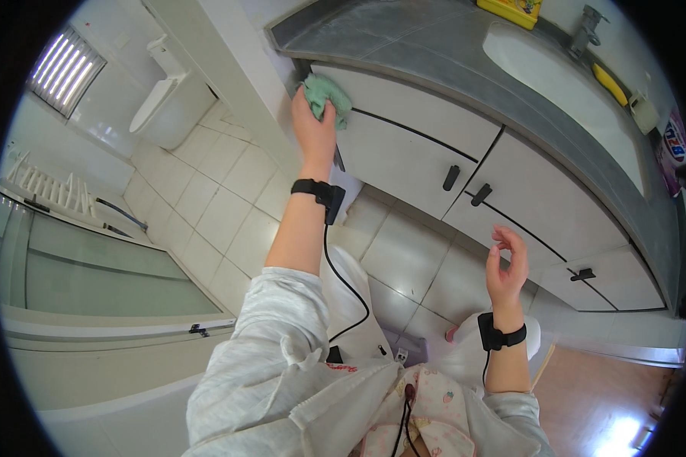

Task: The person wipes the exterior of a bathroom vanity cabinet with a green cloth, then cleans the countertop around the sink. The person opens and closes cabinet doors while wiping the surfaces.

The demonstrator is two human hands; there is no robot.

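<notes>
A crumpled green cloth [327, 98] is in my left hand [314, 128], pressed against the far left upper corner of the pale vanity cabinet front [400, 140], just under the grey stone countertop [377, 34]. My right hand [507, 265] hangs in the air in front of the cabinet's lower doors, fingers loosely curled and apart, holding nothing. Nearest to it is a black door handle [481, 195]. Each wrist wears a black strap with a small device and a cable.
A white sink [560, 91] with a metal faucet [586, 31] is set in the countertop. Around it are a yellow box [511, 10], a yellow item [610, 84] and a purple package [673, 151]. Left stand a door frame [228, 74], a toilet [168, 108] and a glass panel [103, 274].
</notes>
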